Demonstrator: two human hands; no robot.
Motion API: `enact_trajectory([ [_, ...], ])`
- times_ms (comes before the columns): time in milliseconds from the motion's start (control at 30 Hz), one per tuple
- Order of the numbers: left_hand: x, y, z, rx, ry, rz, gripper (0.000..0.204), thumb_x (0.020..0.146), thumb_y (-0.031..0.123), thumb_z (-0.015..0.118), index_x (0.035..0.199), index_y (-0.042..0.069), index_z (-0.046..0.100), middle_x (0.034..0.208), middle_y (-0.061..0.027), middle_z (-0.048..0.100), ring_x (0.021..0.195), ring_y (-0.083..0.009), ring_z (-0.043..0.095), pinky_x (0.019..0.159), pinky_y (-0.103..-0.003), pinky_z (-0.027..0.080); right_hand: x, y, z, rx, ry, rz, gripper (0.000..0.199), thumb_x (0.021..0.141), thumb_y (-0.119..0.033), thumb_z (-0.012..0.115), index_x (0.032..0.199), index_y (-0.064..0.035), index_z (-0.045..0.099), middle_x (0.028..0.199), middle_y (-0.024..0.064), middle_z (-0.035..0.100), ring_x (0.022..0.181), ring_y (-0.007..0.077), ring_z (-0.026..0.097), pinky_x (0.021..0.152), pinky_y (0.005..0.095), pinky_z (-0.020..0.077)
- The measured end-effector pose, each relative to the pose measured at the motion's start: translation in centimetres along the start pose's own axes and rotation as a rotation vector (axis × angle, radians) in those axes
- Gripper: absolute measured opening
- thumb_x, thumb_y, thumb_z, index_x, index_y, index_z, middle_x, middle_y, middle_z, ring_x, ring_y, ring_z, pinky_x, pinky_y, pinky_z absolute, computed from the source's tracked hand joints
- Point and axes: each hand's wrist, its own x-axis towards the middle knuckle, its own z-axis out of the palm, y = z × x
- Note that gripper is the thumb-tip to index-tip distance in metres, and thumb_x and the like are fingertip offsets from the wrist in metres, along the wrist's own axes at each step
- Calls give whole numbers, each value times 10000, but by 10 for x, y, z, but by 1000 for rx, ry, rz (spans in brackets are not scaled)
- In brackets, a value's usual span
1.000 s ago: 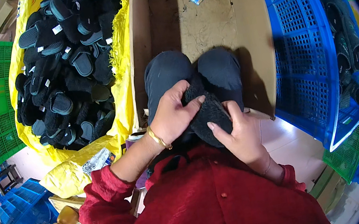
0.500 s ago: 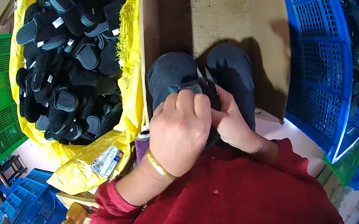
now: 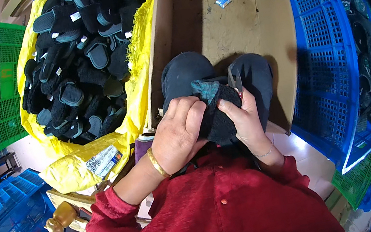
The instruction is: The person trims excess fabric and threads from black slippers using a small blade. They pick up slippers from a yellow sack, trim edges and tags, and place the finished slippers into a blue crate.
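Observation:
Above my lap I hold a black fuzzy slipper (image 3: 220, 119) with a teal checked patch of cloth showing at its far end. My left hand (image 3: 178, 123) is closed on the slipper's left side, its fingertips curled out of sight. On the other side, my right hand (image 3: 246, 117) keeps a small pair of scissors (image 3: 237, 79) in its grip, blades pointing away from me. The right thumb presses on the slipper's fuzzy edge. Most of the scissors' handle is hidden by the fingers.
A yellow sack (image 3: 140, 86) full of black slippers (image 3: 71, 95) stands at the left. Beyond my knees is a cardboard box (image 3: 279, 57) with a small blue packet (image 3: 223, 1) inside. Blue crates (image 3: 320, 47) line the right; a green crate (image 3: 3, 83) stands far left.
The slipper has turned, so its fuzzy side and checked cloth now show. My left hand has shifted slightly left, and the scissors have moved right, away from the left hand.

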Motion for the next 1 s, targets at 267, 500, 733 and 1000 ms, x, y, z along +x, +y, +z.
enact_trajectory([
  [267, 15, 3, 44, 8, 154, 158, 599, 426, 39, 754, 975, 16, 514, 936, -138, 550, 843, -332, 535, 740, -398, 453, -16, 15, -20, 222, 217, -110, 193, 854, -2, 620, 1037, -18, 563, 956, -4, 604, 849, 72, 555, 785, 220, 462],
  [500, -17, 16, 61, 72, 353, -37, 513, 517, 29, 696, 1009, 28, 547, 997, -123, 541, 930, -315, 541, 810, -388, 466, -29, 11, -11, 230, 245, -29, 256, 858, -7, 613, 1103, -29, 541, 1003, 15, 591, 876, 83, 559, 790, 235, 473],
  [733, -20, 1, 70, -54, 343, -18, 596, 436, 28, 760, 977, 10, 510, 964, -158, 527, 900, -363, 527, 780, -416, 447, -26, -7, -19, -440, 128, -173, 293, 858, -70, 645, 1114, 0, 521, 959, 48, 605, 864, 95, 551, 796, 260, 472],
  [1000, -21, -2, 81, -17, 448, 110, 558, 466, 25, 728, 980, 2, 511, 943, -158, 532, 876, -356, 538, 764, -413, 462, -14, -65, -50, -714, -360, 131, 488, 746, -109, 728, 1150, 37, 497, 1013, 143, 636, 954, 177, 598, 862, 321, 468],
])
